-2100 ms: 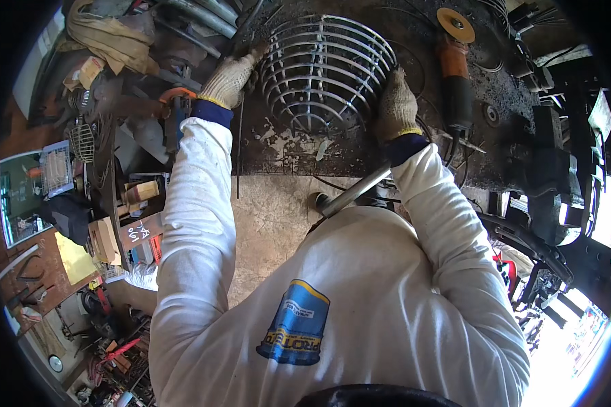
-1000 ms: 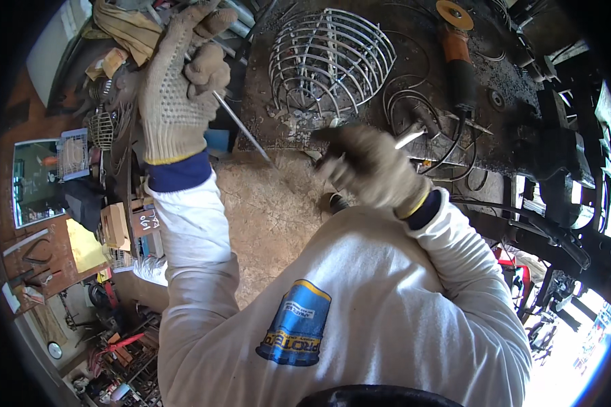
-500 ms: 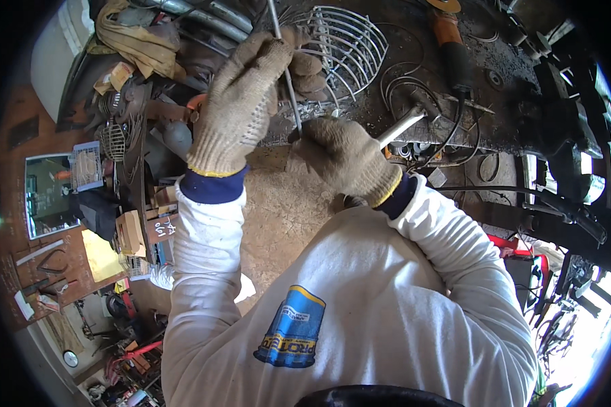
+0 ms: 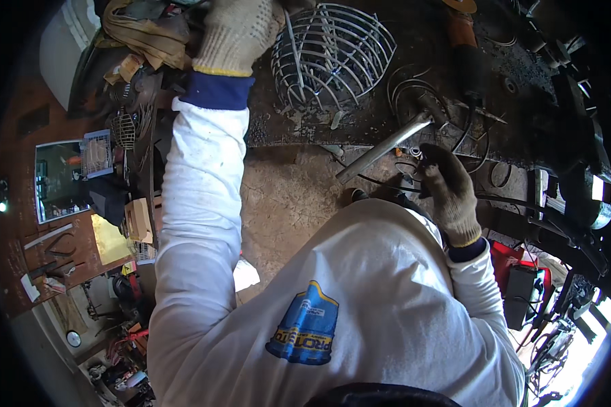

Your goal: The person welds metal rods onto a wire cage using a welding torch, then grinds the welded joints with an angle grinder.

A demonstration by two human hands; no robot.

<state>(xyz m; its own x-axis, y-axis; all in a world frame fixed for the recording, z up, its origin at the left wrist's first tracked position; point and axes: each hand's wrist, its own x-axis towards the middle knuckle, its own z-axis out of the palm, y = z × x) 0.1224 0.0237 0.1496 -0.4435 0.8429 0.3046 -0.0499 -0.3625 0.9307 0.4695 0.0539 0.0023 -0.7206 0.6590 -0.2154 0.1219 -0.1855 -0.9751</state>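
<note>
My left hand (image 4: 241, 34), in a beige dotted work glove, reaches to the top edge of the view, where its fingers are mostly cut off. Beside it, a thin metal rod (image 4: 294, 44) slants down against a domed cage of bent metal rods (image 4: 346, 57) on the dark workbench. Whether my fingers grip that rod is hidden. My right hand (image 4: 453, 197), gloved too, is off the bench's front edge with thumb and fingers apart and nothing seen in them. Near it, a hammer with a tubular metal handle (image 4: 387, 146) lies with the handle jutting past the edge.
An angle grinder (image 4: 463, 41) with an orange body lies at the back right, its black cable trailing forward. A vise-like dark metal fixture (image 4: 580, 142) stands on the right. Tan cloth (image 4: 146, 34) is heaped at the back left. A mirror-like pane (image 4: 58, 180) lies on the left.
My left hand has moved away to the top edge. My right hand has left the rod and swung right and nearer, opening. More of the cage and the hammer handle shows.
</note>
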